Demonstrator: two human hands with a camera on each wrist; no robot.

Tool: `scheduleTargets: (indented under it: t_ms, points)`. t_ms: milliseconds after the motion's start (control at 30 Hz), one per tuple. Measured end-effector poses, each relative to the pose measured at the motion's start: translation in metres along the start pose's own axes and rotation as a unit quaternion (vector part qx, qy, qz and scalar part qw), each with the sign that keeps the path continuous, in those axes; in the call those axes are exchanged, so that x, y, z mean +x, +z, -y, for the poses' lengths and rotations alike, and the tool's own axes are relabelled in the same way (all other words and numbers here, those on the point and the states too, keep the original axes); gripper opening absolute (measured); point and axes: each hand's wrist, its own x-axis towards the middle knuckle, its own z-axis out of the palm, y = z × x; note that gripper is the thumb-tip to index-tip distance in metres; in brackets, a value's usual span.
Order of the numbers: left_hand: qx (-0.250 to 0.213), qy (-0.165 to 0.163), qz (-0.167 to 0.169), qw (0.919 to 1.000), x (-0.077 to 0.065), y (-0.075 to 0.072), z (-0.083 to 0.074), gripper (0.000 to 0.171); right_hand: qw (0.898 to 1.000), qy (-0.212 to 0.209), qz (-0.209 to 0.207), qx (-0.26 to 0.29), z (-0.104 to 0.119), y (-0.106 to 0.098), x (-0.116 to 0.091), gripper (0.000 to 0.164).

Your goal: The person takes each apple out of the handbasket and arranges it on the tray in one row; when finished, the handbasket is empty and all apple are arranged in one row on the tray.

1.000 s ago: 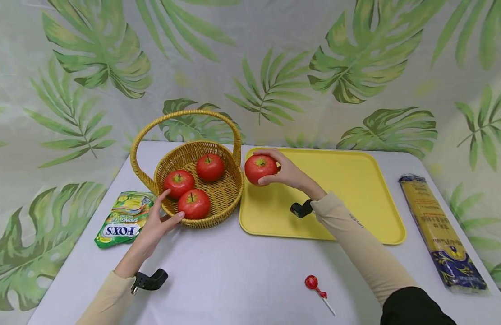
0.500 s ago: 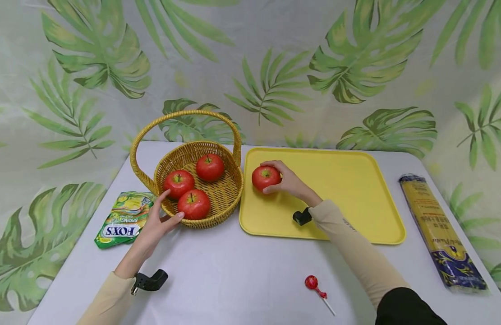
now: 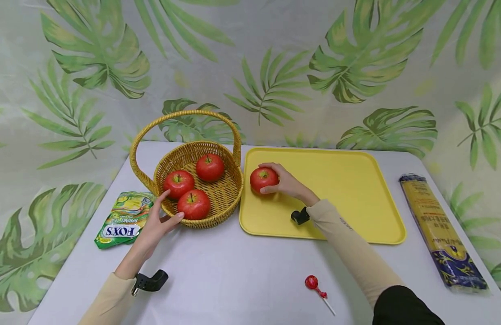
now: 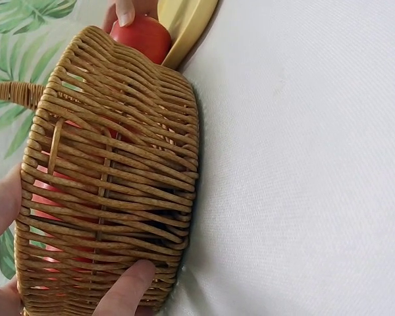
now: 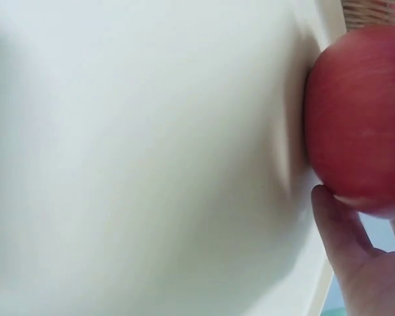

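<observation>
A round wicker basket (image 3: pixel 227 208) with a tall arched handle holds 3 red apples; one of them, the front apple (image 3: pixel 194 204), sits close to my left thumb. My left hand (image 3: pixel 154 225) grips the near left side of the basket. In the left wrist view, one of its fingers (image 4: pixel 128 289) lies against the woven outer wall. My right hand (image 3: pixel 288 184) holds another red apple (image 3: pixel 263 179) at the left end of the yellow tray (image 3: pixel 335 194). In the right wrist view this apple (image 5: pixel 362 122) appears low against the tray surface, thumb and fingers around its side.
Left of the basket lies a green Fox's candy bag (image 3: pixel 124 219). A red lollipop (image 3: pixel 312 282) rests on the white table (image 3: pixel 234 280) in front of the tray. Along the right side lies a long pasta packet (image 3: pixel 443 232). A leaf-patterned cloth hangs behind.
My right hand has brought the apple down and slightly right onto the tray's left end, then shifted it a little left. The left hand and basket have stayed in place.
</observation>
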Motion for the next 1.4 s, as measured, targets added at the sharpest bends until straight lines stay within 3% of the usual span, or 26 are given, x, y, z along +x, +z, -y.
scheduleTargets:
  t_ms: [167,367,467,600,800,1200,1400]
  points:
    - [-0.003,-0.002,-0.001,1.0,0.0,0.0,0.0,0.078,1.0,0.0,0.006,0.011,0.013,-0.004,-0.008,0.069]
    - [0.0,-0.002,-0.002,1.0,0.0,0.0,0.0,0.079,0.996,-0.079,-0.025,0.027,0.03,-0.006,-0.011,0.064]
    - [0.0,-0.001,-0.002,1.0,0.0,0.0,0.0,0.079,0.991,-0.118,-0.023,0.062,0.043,-0.001,-0.009,0.062]
    - [-0.001,-0.002,-0.002,1.0,-0.001,0.0,0.0,0.079,0.983,-0.154,0.014,0.099,0.061,0.012,-0.003,0.061]
    - [-0.001,-0.003,-0.001,1.0,-0.001,0.0,-0.001,0.079,0.978,-0.168,0.095,0.082,0.077,0.038,0.008,0.062]
    - [-0.002,-0.005,0.001,1.0,-0.001,0.001,0.0,0.078,0.961,-0.164,0.218,-0.045,0.072,0.092,0.054,0.066]
    - [-0.001,0.0,0.003,1.0,-0.001,0.0,0.0,0.078,0.955,-0.126,0.255,-0.083,0.077,0.107,0.065,0.067]
